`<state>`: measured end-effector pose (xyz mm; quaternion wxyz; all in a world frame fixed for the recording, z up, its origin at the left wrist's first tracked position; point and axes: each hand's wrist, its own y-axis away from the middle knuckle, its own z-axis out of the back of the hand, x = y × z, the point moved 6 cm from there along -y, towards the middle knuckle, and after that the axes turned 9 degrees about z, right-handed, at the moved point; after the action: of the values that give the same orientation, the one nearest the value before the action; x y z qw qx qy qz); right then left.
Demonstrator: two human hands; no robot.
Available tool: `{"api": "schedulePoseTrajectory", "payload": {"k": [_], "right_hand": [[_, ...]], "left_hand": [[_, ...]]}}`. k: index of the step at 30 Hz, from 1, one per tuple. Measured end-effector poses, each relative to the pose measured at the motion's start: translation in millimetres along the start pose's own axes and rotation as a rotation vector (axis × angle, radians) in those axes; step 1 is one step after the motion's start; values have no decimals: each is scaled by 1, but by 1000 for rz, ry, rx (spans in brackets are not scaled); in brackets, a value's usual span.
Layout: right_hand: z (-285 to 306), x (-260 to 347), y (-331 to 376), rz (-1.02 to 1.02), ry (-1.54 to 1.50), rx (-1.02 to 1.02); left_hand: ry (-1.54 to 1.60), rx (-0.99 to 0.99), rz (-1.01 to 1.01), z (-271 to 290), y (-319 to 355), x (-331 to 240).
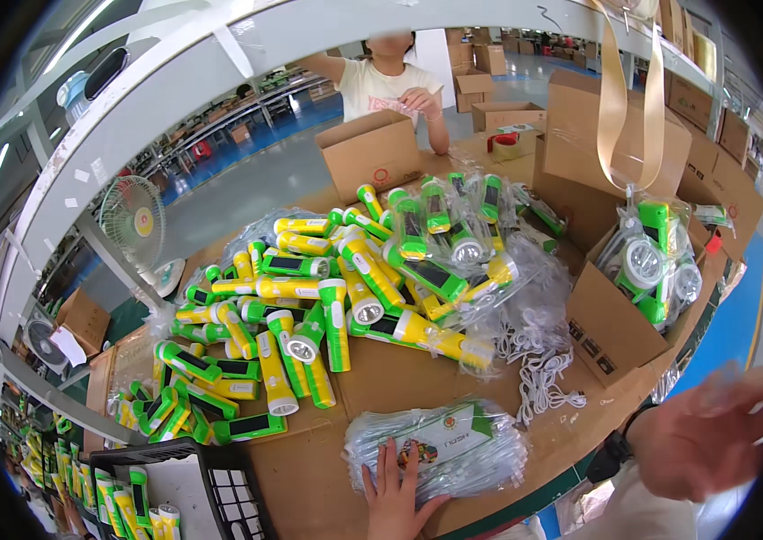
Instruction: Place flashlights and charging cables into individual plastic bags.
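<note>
My left hand lies flat with fingers spread on a stack of clear plastic bags, whose top one has a printed green and white panel. Out at the right edge, my right hand is raised and smeared by motion. Something pale and see-through shows at its fingertips, too blurred to name. A dark watch sits on that wrist. Beyond the bags spreads a big heap of green and yellow flashlights, many loose. Several at the far side are wrapped in clear bags, such as one bagged flashlight.
White coiled cables lie right of the bags. An open carton at right holds bagged flashlights. A black crate with flashlights stands lower left. Across the table a co-worker is behind a carton. A metal frame arches overhead.
</note>
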<state>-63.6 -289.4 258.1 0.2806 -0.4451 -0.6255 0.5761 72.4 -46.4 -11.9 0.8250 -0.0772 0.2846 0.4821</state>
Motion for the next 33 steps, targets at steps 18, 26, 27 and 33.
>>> {"api": "schedulePoseTrajectory", "payload": {"k": [18, 26, 27, 33], "right_hand": [[23, -44, -6, -59, -47, 14], [-1, -43, -9, -86, -64, 47], [-9, -43, -10, -87, -65, 49], [-18, -47, -9, -97, -75, 49]], "left_hand": [[-110, -150, -57, 8, 6, -15], [-64, -123, -38, 9, 6, -13], [-75, -125, -37, 10, 5, -11], [-66, -128, -64, 7, 0, -15]]}}
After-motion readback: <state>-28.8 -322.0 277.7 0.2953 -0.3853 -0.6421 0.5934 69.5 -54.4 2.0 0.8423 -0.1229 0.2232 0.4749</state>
